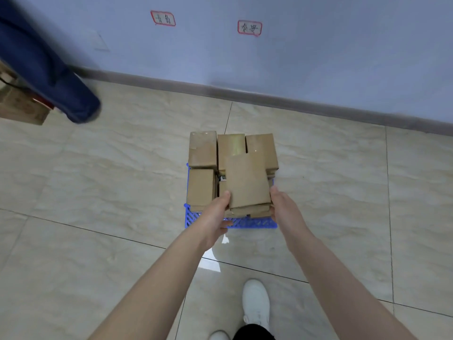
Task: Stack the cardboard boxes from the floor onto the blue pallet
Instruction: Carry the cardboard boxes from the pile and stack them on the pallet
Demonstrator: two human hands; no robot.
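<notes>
A white shoe (256,303) stands on the tiled floor (98,192) nearest the camera. Ahead of it, the left hand (217,214) and right hand (282,207) grip a cardboard box (247,180) by its two sides, thumbs on top, over the near part of the blue pallet (247,223) - whether it rests on the boxes below, I cannot tell. Other boxes (203,149) fill the pallet. Beyond, two red-edged labels (163,18) hang on the wall - a dark blue fabric shape (49,69) stands at far left.

Both arms reach toward frame centre
Left hand (217,213) and right hand (284,207) clasp a cardboard box (246,179) from either side (thumbs along its edges), forearms bare.
</notes>
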